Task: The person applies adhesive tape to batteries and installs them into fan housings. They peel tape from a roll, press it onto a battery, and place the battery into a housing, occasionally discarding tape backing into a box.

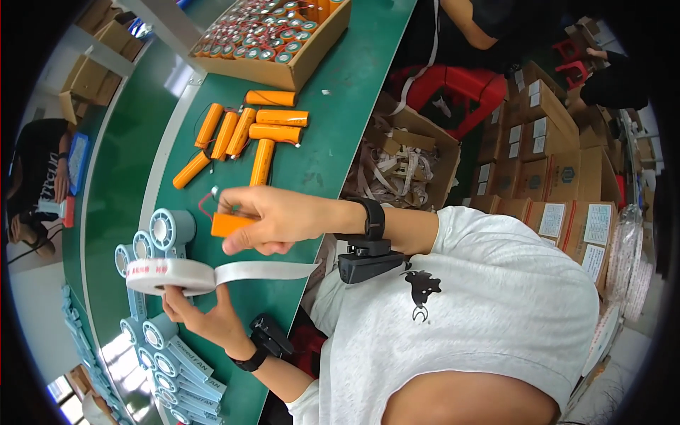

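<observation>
My right hand [273,219] grips an orange cylindrical battery [232,225] with its fingers and thumb. A thin red lead with a white plug [214,191] sticks out beside it. Lower down, my left hand [205,319] holds a roll of white tape [170,275] printed in red, with fingers at its core. A loose strip of tape [265,270] runs from the roll to the right, below my right hand. Several more orange batteries [241,133] lie loose on the green table [329,113] beyond my right hand.
A cardboard box [312,60] of wired batteries stands at the table's far end. Light-blue handheld fans [173,230] lie left of and below my left hand. Beside the table are a carton of tape scraps [404,166], a red stool [467,92] and stacked cartons [559,177]. Other people work nearby.
</observation>
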### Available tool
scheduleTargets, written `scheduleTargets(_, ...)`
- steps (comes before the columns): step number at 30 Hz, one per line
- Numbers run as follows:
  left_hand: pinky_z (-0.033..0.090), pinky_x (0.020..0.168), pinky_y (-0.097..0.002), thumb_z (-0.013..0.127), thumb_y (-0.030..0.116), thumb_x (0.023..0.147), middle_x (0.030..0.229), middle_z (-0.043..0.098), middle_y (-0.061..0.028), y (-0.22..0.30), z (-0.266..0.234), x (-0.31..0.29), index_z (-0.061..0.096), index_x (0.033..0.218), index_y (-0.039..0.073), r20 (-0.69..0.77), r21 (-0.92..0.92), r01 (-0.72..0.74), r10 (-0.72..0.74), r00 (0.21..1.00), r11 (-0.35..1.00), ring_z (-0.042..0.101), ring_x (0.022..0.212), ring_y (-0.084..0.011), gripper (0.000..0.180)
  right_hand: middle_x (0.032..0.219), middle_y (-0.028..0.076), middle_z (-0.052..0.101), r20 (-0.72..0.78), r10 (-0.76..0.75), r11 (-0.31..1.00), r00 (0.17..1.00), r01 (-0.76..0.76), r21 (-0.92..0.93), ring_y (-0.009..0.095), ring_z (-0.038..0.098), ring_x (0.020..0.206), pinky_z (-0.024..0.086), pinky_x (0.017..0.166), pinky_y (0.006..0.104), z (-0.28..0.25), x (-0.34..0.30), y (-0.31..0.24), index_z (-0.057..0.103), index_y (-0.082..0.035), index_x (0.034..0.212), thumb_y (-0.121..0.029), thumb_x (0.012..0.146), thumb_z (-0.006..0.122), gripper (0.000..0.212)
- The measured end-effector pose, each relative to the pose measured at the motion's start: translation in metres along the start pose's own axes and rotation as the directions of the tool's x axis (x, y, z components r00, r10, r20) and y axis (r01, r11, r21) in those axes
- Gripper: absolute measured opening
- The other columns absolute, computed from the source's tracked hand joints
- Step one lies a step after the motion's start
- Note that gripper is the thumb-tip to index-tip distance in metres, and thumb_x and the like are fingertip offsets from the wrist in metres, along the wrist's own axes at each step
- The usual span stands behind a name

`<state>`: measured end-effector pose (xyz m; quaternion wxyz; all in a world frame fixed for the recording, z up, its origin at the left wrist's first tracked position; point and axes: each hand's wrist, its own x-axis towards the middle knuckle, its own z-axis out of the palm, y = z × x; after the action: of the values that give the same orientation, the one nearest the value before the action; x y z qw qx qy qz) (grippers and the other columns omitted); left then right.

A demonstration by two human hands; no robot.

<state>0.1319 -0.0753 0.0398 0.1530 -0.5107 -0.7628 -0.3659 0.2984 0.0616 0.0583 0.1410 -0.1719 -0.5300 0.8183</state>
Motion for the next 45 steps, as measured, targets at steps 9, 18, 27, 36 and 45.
scheduleTargets(9,0.024,0.096,-0.0436,0.075,0.011,0.056,0.106,0.058,-0.0134,0.005,0.004,-0.001,0.05,0.113,-0.005,0.065,0.048,-0.134,0.13,0.989,0.99,0.051,0.1,-0.0294,0.065,0.076,0.013,0.06,-0.057,-0.529,0.77,0.847,0.451,-0.45,0.018,0.055,0.059,0.043,0.056,0.0303,0.017,0.023,-0.011,0.055,0.006,0.094,-0.022,0.087,0.055,0.028)
scheduleTargets(18,0.019,0.094,-0.0472,0.074,0.035,0.065,0.109,0.052,-0.0179,0.02,0.005,-0.002,0.043,0.116,-0.008,0.124,0.056,-0.094,0.087,0.988,0.994,0.044,0.108,-0.0293,0.074,0.064,0.023,0.057,-0.064,-0.458,0.826,0.886,0.398,-0.398,0.03,0.059,0.059,0.043,0.053,0.0372,0.036,0.03,-0.013,0.053,0.009,0.083,-0.018,0.085,0.051,0.027)
scheduleTargets(27,0.02,0.09,-0.0448,0.067,0.041,0.073,0.106,0.051,-0.0201,0.026,0.005,0.0,0.041,0.117,-0.009,0.16,0.121,-0.059,0.039,0.986,0.991,0.043,0.107,-0.0289,0.072,0.079,0.017,0.059,-0.171,-0.532,0.801,0.829,0.429,-0.417,0.018,0.058,0.071,0.045,0.063,0.0277,0.035,0.04,0.001,0.048,0.007,0.095,-0.015,0.086,0.052,0.024)
scheduleTargets(36,0.025,0.083,-0.0398,0.066,0.03,0.076,0.096,0.057,-0.0191,0.053,0.005,-0.003,0.047,0.11,-0.009,0.181,0.104,0.032,-0.051,0.982,0.994,0.05,0.088,-0.0278,0.055,0.087,0.006,0.057,-0.357,-0.595,0.797,0.72,0.586,-0.146,0.009,0.055,0.08,0.046,0.068,0.0236,0.039,0.049,0.013,0.046,0.004,0.103,-0.012,0.088,0.052,0.022)
scheduleTargets(45,0.027,0.08,-0.039,0.069,0.027,0.073,0.091,0.057,-0.0171,0.054,0.01,-0.011,0.05,0.107,-0.007,0.199,0.221,-0.035,-0.01,0.98,0.975,0.05,0.083,-0.027,0.052,0.09,0.007,0.058,-0.464,-0.455,0.815,0.76,0.566,0.127,0.01,0.057,0.079,0.048,0.072,0.0235,0.033,0.061,0.018,0.048,0.005,0.101,-0.011,0.089,0.051,0.019)
